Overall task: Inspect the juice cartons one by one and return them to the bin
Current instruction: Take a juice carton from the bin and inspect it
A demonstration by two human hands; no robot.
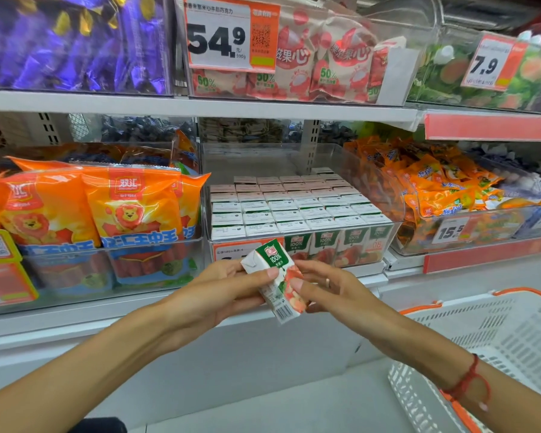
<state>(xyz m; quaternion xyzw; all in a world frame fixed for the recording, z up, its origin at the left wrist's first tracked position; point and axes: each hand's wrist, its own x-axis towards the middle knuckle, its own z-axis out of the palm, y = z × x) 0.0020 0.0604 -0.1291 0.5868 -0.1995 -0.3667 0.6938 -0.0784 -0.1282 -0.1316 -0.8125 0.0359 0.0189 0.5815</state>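
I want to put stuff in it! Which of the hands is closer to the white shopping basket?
Right. The right hand is just up-left of the white shopping basket; the left hand sits farther left, across the juice carton.

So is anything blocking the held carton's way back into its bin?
Nothing visible. Both hands hold the juice carton just in front of the clear bin, whose top is open; packed cartons fill it.

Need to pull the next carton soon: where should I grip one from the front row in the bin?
Pinch a front-row carton by its flat white top, coming from above. The cartons stand upright and tightly packed in the clear bin, so their sides are blocked by neighbours and the front wall; only the tops are exposed.
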